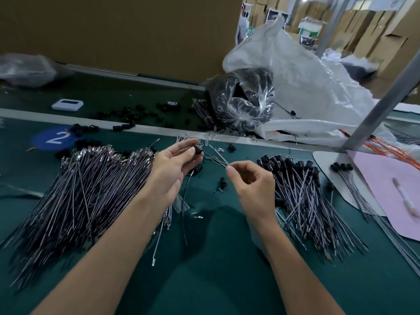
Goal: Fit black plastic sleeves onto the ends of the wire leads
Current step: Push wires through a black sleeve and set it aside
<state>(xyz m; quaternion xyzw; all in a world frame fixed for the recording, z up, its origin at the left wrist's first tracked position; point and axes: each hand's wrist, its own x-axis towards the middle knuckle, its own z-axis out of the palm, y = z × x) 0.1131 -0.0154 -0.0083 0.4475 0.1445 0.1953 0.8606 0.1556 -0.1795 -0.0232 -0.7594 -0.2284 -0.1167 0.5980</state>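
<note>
Black plastic sleeve [199,149] pinched at left hand [175,164] fingertips; right hand [250,185] pinches thin grey wire lead [218,160] just beside it.

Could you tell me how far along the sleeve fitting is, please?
Done: a pile of sleeved leads lies on the right. In hand: the left hand holds a black sleeve, the right hand pinches a wire lead. Left: the larger pile of bare leads.

Open green mat [218,269] runs down the middle before me, hemmed by bare wire leads [91,192] left, sleeved leads [304,196] right, one stray lead [183,214] crossing.
</note>
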